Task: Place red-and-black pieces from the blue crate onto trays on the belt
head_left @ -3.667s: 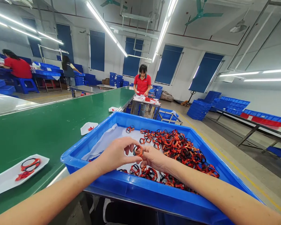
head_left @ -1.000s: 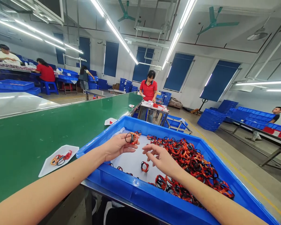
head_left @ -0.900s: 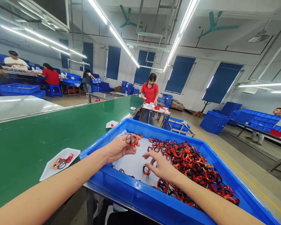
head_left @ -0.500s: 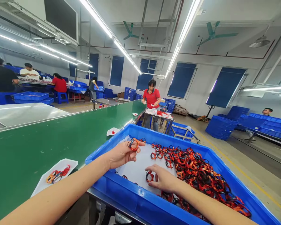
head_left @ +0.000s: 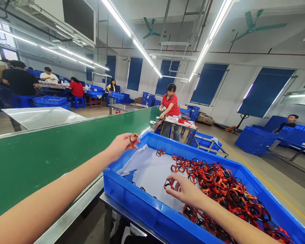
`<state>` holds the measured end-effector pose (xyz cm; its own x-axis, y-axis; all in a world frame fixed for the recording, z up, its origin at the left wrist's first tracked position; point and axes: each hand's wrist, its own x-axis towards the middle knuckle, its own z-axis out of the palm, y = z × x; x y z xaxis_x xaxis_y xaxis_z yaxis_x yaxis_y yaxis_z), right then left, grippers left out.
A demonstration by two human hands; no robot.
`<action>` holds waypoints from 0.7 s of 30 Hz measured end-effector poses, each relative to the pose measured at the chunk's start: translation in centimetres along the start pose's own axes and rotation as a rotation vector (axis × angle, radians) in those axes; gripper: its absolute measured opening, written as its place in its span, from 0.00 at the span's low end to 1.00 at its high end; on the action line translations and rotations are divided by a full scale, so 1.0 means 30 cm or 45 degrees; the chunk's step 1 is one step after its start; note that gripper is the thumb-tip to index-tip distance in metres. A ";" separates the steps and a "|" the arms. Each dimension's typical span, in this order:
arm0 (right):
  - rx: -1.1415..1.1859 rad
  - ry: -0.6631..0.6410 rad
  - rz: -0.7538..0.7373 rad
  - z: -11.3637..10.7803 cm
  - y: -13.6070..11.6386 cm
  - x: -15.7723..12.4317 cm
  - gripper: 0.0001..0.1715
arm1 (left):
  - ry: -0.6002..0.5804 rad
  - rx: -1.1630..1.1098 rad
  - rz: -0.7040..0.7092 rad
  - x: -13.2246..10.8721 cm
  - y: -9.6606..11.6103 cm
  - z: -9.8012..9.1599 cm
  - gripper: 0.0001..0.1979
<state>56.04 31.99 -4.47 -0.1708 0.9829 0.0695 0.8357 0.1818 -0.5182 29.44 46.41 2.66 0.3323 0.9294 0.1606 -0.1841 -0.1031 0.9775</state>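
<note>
Black-orange band [head_left: 134,137] on edge, pinched in L hand [head_left: 121,145]; R hand [head_left: 183,191] open by 2nd band [head_left: 168,184].

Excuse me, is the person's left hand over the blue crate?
No, the left hand is beyond the blue crate's rim, above the green conveyor belt, pinching a black-and-orange band.

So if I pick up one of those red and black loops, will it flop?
Probably not much. The loop in the left hand looks round though held only at one edge, so it seems fairly stiff and light. It might snag others, since the pile lies tangled. Lying flat on the white sheet, loops seem unlikely to roll.
</note>
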 end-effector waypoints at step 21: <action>1.204 -0.030 0.184 -0.056 -0.089 0.015 0.22 | 0.389 0.709 -0.111 0.198 -0.113 -0.232 0.12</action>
<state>54.61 31.99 -1.61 -0.1184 0.9911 -0.0611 0.0836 -0.0513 -0.9952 25.60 54.75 -0.66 0.0306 0.9933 0.1117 0.3667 -0.1151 0.9232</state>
